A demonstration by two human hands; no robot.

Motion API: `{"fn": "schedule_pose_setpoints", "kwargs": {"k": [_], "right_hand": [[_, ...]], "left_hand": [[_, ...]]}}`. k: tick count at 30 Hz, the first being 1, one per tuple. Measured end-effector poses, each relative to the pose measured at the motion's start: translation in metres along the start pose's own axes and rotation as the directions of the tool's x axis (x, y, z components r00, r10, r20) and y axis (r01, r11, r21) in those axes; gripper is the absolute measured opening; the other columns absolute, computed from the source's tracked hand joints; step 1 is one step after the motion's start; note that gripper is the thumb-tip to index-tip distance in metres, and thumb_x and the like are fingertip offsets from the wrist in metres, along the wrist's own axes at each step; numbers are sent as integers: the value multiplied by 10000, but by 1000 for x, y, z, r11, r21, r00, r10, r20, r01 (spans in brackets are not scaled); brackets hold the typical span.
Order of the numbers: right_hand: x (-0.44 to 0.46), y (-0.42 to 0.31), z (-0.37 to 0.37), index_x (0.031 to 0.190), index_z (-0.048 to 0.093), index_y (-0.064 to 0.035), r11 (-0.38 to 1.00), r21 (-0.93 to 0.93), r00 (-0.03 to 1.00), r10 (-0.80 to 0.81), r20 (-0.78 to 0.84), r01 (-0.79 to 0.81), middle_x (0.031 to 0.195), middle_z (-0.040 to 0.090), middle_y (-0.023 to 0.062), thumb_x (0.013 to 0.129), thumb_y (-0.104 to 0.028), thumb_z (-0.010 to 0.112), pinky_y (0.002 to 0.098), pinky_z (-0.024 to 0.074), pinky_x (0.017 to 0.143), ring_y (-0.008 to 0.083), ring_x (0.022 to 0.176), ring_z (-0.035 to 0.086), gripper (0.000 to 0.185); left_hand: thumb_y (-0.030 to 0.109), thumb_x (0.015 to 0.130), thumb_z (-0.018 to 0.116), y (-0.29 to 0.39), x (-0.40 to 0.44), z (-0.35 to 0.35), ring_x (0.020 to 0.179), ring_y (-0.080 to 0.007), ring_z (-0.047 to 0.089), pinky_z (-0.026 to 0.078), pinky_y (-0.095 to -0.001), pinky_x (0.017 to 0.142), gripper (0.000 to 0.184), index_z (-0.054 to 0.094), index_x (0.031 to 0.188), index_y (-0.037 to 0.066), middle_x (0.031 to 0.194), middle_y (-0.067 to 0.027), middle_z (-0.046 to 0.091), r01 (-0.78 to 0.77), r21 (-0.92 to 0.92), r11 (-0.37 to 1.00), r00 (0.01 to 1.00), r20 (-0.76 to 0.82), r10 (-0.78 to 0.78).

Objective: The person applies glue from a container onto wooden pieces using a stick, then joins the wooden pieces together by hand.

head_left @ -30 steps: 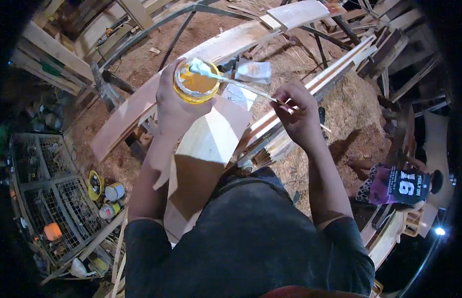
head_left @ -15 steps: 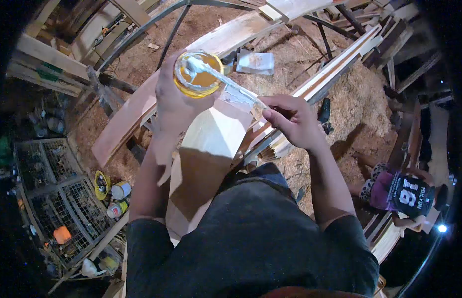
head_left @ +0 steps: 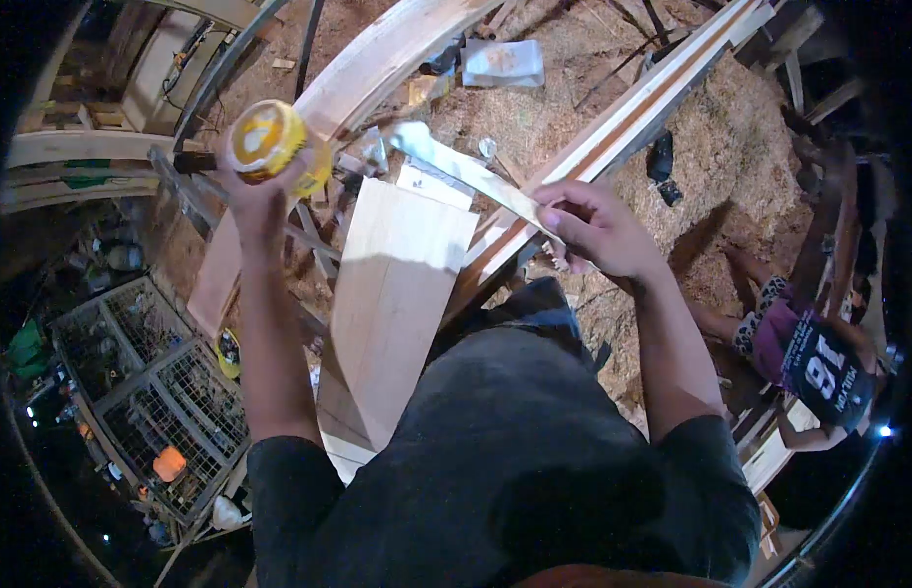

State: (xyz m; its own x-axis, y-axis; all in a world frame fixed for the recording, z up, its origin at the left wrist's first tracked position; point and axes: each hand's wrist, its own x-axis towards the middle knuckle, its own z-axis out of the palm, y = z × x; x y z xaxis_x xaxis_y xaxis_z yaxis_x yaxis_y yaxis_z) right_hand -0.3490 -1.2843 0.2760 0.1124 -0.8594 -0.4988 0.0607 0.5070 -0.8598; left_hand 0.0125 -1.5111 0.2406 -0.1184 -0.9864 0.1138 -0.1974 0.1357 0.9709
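Note:
My left hand [head_left: 258, 201] is wrapped round a yellow tub [head_left: 268, 142], out to the left; motion blurs the tub. Between the thumb and fingers of my right hand [head_left: 598, 230] is a flat stick [head_left: 476, 178] pointing up and left. White paste coats its far end [head_left: 422, 142], which is apart from the tub. Below the stick a small white sheet with paste [head_left: 434, 186] lies at the top edge of a pale wooden board [head_left: 397, 265], in front of my body.
A long narrow timber [head_left: 632, 118] runs diagonally at the right. A curved plank [head_left: 378, 64] lies beyond, near a clear plastic bag [head_left: 502, 64]. Wire-mesh frames [head_left: 152, 392] are at the left. Another person [head_left: 809, 363] in a numbered shirt is at the far right.
My left hand has moved the tub left, away from the stick. The stick's pasted end is out of the tub, and my right hand has shifted slightly right and down.

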Motion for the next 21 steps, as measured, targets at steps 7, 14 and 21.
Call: {"fn": "schedule_pose_setpoints", "kwargs": {"k": [7,14,21], "right_hand": [[-24,49,-30,1159,711,-47,961,-253,993,94,-65,-108,814,695,42,1046,-208,661,289,501,566,98,621,621,203],[-25,65,-34,1168,715,-27,821,-522,957,-289,-28,233,842,671,45,993,-119,715,284,509,639,95,709,608,197],[-16,53,-29,1181,719,-32,834,-504,960,-279,-36,223,890,723,118,976,-68,708,298,517,663,134,725,635,208]], "left_hand": [[31,744,938,-102,31,-80,1165,-228,643,569,-400,965,762,533,1389,55,1301,-107,633,59,-48,997,939,-337,-72],[11,740,938,-109,25,-85,1191,-247,648,579,-427,999,718,551,1345,0,1292,-118,645,-73,172,982,886,-440,143],[40,734,952,-101,21,-96,1225,-255,631,548,-408,1048,811,485,1396,4,1364,-138,593,49,88,995,941,-339,-17]]}}
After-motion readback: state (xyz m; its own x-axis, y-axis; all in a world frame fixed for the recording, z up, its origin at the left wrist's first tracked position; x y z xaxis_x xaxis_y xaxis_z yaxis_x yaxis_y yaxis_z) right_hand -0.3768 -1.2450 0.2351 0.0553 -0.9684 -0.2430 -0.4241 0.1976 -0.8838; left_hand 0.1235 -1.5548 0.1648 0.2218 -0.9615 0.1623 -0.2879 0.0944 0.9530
